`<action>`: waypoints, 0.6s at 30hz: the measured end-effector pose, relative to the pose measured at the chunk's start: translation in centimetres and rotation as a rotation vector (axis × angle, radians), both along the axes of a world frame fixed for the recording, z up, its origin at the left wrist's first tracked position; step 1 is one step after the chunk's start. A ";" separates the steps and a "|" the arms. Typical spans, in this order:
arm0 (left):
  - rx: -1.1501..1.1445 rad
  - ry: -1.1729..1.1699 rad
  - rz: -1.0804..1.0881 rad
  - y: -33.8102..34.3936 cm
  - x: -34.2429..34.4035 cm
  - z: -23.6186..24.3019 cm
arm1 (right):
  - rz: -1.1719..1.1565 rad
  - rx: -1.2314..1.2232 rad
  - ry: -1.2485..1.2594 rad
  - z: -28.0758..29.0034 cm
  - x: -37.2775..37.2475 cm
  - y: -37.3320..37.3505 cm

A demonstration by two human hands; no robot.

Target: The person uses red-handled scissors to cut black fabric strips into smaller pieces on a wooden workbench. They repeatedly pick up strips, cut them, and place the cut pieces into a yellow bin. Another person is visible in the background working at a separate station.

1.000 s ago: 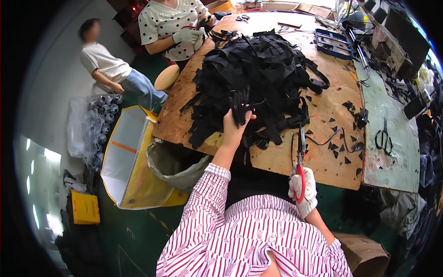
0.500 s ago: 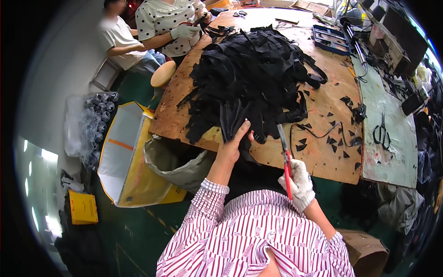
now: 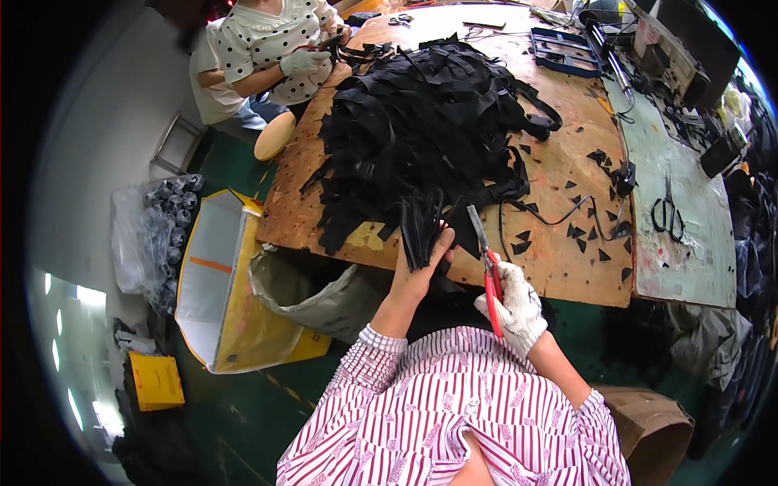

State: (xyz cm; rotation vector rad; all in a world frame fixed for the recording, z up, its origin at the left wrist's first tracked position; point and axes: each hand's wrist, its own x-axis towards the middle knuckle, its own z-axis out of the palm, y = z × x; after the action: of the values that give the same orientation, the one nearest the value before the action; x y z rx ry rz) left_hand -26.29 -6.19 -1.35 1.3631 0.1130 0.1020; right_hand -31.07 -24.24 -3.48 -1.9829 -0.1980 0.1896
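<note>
- The left hand (image 3: 415, 282) is closed around a bundle of black fabric strips (image 3: 418, 235), its thumb on the right side; the hidden fingers' exact wrap cannot be told.
- The gloved right hand (image 3: 523, 308) is curled around the red-handled scissors (image 3: 489, 271); the blades look close together, though whether they meet fully cannot be told.
- The bundle is at the near edge of the worktop (image 3: 559, 271), in front of a heaped pile of black strips (image 3: 421, 121); the scissors are just to its right, apart from it.
- The bundle's long axis runs nearly straight away from the body, one end toward the wrist, the other toward the pile.
- The scissors' tips point away and slightly left, handles toward the person.
- The step in hand looks like readying gathered strips for trimming, with triangular black scraps (image 3: 521, 243) lying to the right.
- A cut from here would call for aligned strip ends, opened blades angled across them, and the left thumb clear.
</note>
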 end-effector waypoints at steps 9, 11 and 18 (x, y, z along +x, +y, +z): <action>0.088 -0.010 0.001 -0.3 -0.3 -0.8 | -0.009 0.018 -0.046 -1.1 -0.2 -0.3; 0.129 -0.021 -0.001 -0.2 -0.2 -1.1 | -0.023 0.061 -0.007 -1.4 -0.5 -0.2; 0.101 0.013 -0.011 0.2 -0.2 -2.0 | -0.015 0.124 0.091 -1.3 -0.9 -0.2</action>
State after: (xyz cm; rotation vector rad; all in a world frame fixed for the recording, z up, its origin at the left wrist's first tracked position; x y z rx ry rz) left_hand -26.48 -6.03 -3.38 1.4652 0.1127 0.0909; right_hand -31.95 -24.48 -4.80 -1.8476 -0.1325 0.2515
